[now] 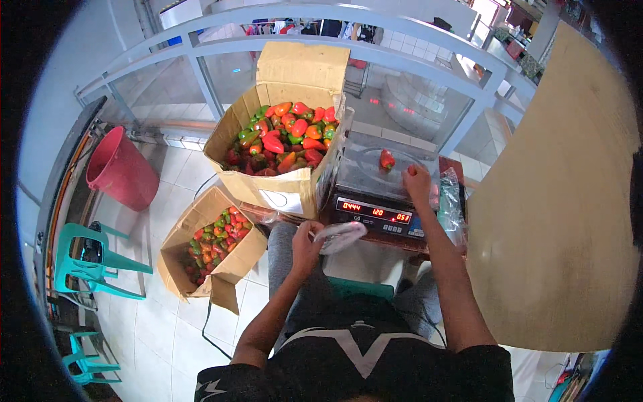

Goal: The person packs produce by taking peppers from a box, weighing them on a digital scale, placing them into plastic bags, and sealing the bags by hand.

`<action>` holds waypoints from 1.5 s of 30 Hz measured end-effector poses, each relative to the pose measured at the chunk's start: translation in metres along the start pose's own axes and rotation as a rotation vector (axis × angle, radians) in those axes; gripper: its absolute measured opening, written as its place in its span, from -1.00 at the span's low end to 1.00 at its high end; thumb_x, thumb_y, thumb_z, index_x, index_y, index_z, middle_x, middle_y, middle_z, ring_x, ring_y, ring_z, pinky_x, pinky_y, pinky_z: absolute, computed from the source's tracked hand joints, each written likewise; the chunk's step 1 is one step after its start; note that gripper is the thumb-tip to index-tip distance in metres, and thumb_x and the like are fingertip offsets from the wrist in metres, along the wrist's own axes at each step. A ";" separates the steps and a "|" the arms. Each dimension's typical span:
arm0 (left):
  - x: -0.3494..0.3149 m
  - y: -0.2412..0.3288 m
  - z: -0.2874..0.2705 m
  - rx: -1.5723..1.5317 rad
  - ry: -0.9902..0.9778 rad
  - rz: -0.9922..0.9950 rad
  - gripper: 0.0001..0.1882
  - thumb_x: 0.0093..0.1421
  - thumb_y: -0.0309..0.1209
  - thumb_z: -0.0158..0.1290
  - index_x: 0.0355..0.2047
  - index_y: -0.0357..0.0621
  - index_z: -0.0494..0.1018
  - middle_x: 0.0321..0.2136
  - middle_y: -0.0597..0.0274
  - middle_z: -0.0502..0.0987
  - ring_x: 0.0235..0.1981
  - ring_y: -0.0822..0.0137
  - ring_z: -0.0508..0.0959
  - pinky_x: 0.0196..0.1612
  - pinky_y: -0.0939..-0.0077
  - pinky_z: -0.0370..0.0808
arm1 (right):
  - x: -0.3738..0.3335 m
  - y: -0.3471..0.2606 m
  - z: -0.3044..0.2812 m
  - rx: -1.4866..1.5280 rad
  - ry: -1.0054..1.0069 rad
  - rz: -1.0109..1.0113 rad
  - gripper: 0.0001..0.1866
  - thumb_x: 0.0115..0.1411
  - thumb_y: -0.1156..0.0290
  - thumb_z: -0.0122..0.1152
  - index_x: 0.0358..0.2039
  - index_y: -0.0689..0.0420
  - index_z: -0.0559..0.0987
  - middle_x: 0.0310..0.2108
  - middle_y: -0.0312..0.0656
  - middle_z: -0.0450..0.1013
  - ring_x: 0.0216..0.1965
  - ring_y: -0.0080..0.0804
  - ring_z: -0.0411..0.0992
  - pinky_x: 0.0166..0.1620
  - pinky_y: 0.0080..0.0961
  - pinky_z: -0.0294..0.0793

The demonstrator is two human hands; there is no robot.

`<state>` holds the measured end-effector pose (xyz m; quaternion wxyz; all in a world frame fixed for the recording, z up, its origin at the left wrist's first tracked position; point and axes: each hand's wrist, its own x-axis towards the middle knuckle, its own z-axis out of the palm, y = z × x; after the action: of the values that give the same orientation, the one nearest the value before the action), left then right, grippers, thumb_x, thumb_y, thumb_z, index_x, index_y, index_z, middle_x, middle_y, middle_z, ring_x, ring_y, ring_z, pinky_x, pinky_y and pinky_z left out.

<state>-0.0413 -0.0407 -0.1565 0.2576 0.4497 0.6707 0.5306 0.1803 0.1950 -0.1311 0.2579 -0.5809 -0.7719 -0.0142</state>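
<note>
My left hand (306,242) is closed on the edge of a clear plastic bag (343,236), which hangs in front of the scale. Over the right side of the digital scale (375,218), my right hand (418,183) is closed, with a bit of red pepper (412,170) showing at its fingers. Another red bell pepper (387,159) lies on the scale's steel pan, left of that hand. Red digits glow on the scale's front panel. Left of the scale, a large open cardboard box (268,184) is heaped with red, orange and green peppers (284,137).
A smaller open carton (231,271) of peppers stands on the tiled floor at the left. Beyond it are a red bucket (124,171) and a green plastic stool (84,258). Clear plastic bags (451,208) lie right of the scale, beside a tall tan panel (556,201).
</note>
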 end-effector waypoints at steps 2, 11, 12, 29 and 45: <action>0.009 0.009 0.000 0.001 0.010 0.011 -0.82 -0.13 -0.61 0.06 -0.44 -0.20 0.38 -0.52 0.18 0.43 -0.47 0.32 0.44 -0.38 0.51 0.35 | -0.001 -0.011 -0.024 0.892 -0.336 0.248 -0.82 -0.08 0.33 0.13 -0.51 0.18 0.47 -0.43 -0.17 0.40 -0.31 -0.37 0.37 -0.29 -0.41 0.39; 0.022 0.050 0.005 -0.007 -0.037 0.074 -0.88 0.02 -0.46 -0.02 -0.41 -0.22 0.41 -0.51 0.05 0.45 -0.46 0.20 0.50 -0.40 0.41 0.38 | -0.086 -0.113 -0.080 1.397 -1.109 -0.105 -0.70 0.03 0.26 0.03 -0.34 0.24 0.48 -0.30 -0.13 0.40 -0.23 -0.40 0.36 -0.16 -0.45 0.37; 0.020 0.054 0.005 0.035 -0.043 0.180 -0.87 0.03 -0.46 -0.04 -0.39 -0.20 0.42 -0.48 0.04 0.44 -0.43 0.16 0.49 -0.37 0.38 0.38 | -0.094 -0.113 -0.074 1.400 -1.110 -0.113 -0.70 0.03 0.26 0.03 -0.34 0.24 0.48 -0.30 -0.13 0.40 -0.23 -0.40 0.36 -0.16 -0.45 0.37; -0.030 0.078 0.026 0.084 -0.122 0.144 -0.85 0.17 -0.38 -0.10 -0.40 -0.23 0.30 -0.50 0.05 0.37 -0.47 0.16 0.40 -0.40 0.38 0.32 | -0.108 -0.109 -0.041 2.273 -0.610 1.023 -0.61 0.06 0.21 -0.02 -0.16 0.17 0.38 -0.26 -0.13 0.41 -0.23 -0.26 0.40 -0.13 -0.30 0.41; -0.009 0.079 0.007 -0.567 0.047 -0.079 -0.87 0.20 -0.39 -0.09 -0.41 -0.18 0.28 -0.56 0.36 0.32 -0.56 0.61 0.29 -0.49 0.73 0.26 | -0.106 -0.147 -0.090 0.535 -0.431 -0.398 -0.69 0.08 0.20 0.01 -0.39 0.23 0.46 -0.35 0.00 0.40 -0.23 -0.06 0.37 -0.17 -0.22 0.32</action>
<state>-0.0054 -0.0429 -0.0853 0.3780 0.3210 0.5181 0.6968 0.1021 0.0243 -0.0563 0.2245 -0.3220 -0.8822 0.2600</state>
